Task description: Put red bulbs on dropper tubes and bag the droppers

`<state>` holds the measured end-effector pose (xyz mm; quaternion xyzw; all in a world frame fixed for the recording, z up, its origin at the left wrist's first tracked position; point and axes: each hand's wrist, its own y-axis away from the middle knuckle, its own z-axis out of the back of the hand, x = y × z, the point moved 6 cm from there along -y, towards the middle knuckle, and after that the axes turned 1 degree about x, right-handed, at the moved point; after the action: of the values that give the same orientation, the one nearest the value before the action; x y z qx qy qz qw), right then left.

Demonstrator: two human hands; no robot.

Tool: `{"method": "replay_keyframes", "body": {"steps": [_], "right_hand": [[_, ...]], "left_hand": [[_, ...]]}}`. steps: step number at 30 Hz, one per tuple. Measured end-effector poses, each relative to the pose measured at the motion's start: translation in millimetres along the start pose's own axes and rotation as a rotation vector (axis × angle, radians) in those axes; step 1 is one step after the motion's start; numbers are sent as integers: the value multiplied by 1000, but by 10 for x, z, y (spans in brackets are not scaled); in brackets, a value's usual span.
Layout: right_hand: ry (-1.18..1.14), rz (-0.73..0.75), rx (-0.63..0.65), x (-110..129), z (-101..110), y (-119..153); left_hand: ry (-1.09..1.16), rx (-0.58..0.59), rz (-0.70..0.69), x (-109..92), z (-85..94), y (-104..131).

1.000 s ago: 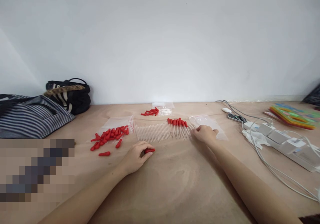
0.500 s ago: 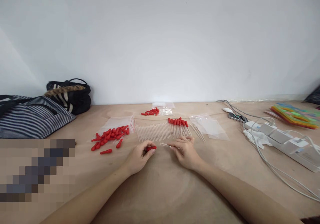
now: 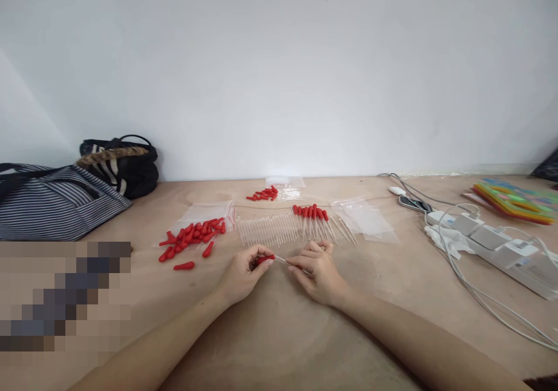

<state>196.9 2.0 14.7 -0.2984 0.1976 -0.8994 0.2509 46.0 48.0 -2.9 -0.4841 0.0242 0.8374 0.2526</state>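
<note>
My left hand (image 3: 245, 272) pinches a red rubber dropper bulb (image 3: 264, 259), its narrow end pointing right. In my right hand (image 3: 317, 270) is a thin clear dropper tube (image 3: 280, 259), whose left end meets the mouth of the bulb. Whether the tube sits inside the bulb I cannot tell. Just beyond my hands lies a row of clear tubes (image 3: 268, 230). To its right are several droppers with red bulbs fitted (image 3: 311, 219), and a few bare tubes (image 3: 346, 231) beside them. Loose red bulbs (image 3: 192, 237) form a pile left of my left hand, with one single bulb (image 3: 183, 265) nearer me.
Plastic bags (image 3: 366, 221) lie right of the droppers and under the bulb pile. Smaller red bulbs (image 3: 264, 193) sit farther back near the wall. A white power strip (image 3: 501, 257) with cables is at right, near colourful sheets (image 3: 517, 200). Striped (image 3: 65, 205) and black bags (image 3: 142, 173) stand at left.
My right hand has moved slightly left, bringing the tube's end from a small gap away up to the bulb's mouth. My left hand has stayed nearly still.
</note>
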Motion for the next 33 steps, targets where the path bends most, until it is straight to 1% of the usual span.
{"method": "replay_keyframes", "body": {"steps": [5, 11, 19, 25, 29, 33], "right_hand": [[32, 81, -21, 8, 9, 11], [78, 167, -29, 38, 58, 13], [122, 182, 0, 32, 14, 23], [90, 172, -26, 54, -11, 11], [75, 151, -13, 47, -58, 1], [37, 150, 5, 32, -71, -13]], "left_hand": [[39, -4, 6, 56, -28, 20], [88, 17, -2, 61, -72, 53], [103, 29, 7, 15, -122, 87], [112, 10, 29, -20, -139, 92], [114, -9, 47, -28, -131, 95], [113, -1, 50, -24, -129, 89]]}}
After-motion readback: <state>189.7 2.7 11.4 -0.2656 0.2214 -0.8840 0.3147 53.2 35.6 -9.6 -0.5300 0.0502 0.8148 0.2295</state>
